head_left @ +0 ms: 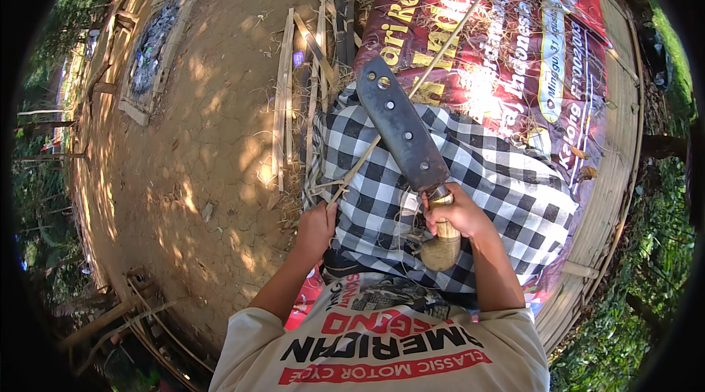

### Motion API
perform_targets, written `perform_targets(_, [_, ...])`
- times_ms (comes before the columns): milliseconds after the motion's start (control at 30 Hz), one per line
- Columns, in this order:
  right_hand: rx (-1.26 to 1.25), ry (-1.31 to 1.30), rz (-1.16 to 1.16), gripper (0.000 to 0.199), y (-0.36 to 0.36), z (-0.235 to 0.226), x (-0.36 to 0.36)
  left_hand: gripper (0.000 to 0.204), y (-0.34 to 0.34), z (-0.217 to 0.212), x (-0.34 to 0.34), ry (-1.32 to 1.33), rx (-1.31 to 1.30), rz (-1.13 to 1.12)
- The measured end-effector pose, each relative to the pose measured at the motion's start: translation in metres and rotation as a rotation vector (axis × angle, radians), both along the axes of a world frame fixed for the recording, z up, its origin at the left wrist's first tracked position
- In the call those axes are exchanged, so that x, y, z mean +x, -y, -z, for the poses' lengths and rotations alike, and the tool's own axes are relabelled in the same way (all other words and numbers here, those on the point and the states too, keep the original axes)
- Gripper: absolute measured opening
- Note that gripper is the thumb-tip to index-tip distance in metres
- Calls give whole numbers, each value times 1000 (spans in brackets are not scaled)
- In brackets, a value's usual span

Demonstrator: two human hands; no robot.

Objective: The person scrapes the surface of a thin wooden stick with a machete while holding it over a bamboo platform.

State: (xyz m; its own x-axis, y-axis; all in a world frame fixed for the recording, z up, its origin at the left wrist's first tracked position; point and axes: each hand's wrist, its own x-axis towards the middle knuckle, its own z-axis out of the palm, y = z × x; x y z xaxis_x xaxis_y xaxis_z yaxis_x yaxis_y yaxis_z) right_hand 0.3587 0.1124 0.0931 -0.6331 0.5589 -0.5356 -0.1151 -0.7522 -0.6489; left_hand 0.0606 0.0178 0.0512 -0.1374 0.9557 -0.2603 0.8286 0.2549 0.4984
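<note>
My right hand [461, 216] is closed round the wooden handle [442, 239] of a broad cleaver. Its dark, square-ended blade [400, 128] has several holes and points up and to the left. In my left hand [316, 227] is the near end of a long, thin bamboo strip [470, 14]. The strip runs away to the upper right and passes behind the blade, which hides a short stretch; I cannot tell whether they touch. A black-and-white checked cloth [507, 194] covers my lap beneath both hands, with thin shavings on it.
A dark red printed banner [455, 84] strewn with curly shavings lies ahead, on a bamboo slat platform [613, 157]. Several split bamboo pieces [284, 98] lie on the dirt floor [213, 150] to the left. A framed ash pit [156, 47] is at the far left.
</note>
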Motion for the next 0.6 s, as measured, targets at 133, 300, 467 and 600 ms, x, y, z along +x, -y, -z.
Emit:
perform_targets(133, [86,50,-320,20,11,11,-7,36,-2,-2,-1,-22,3,21])
perform_targets(300, [4,24,-178,22,10,8,-5,37,-4,-5,-3,28,-16,25])
perform_targets(467, [73,92,148,20,-3,-3,10,40,-7,-7,-8,95,-109,14])
perform_targets(600, [129,261,100,19,-15,-16,7,42,-8,-2,-16,63,-116,46])
